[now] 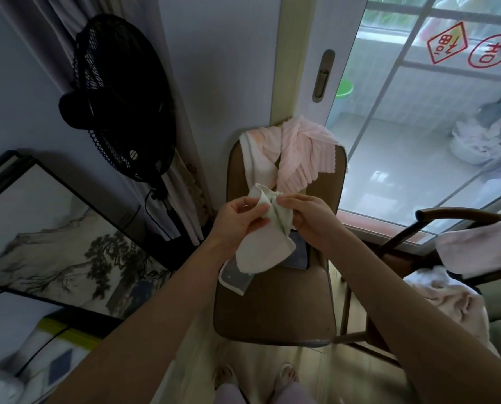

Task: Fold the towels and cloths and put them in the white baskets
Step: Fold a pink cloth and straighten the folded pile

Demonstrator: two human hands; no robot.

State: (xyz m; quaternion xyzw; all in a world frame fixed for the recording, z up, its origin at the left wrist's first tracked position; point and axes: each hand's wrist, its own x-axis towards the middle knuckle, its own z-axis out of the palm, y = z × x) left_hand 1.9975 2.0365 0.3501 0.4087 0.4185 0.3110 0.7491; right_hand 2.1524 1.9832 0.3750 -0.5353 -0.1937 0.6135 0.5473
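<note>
A small pale green-white cloth hangs bunched over the brown chair. My left hand pinches its upper left part and my right hand pinches its upper right part. Under it on the seat lie a grey-blue cloth with a white border and a dark blue cloth. A pink ribbed towel and a white-and-peach towel drape over the chair's back. No white basket is in view.
A black standing fan stands left of the chair, with a framed ink painting leaning below it. A glass sliding door is behind. A second wooden chair at right carries pale pink towels.
</note>
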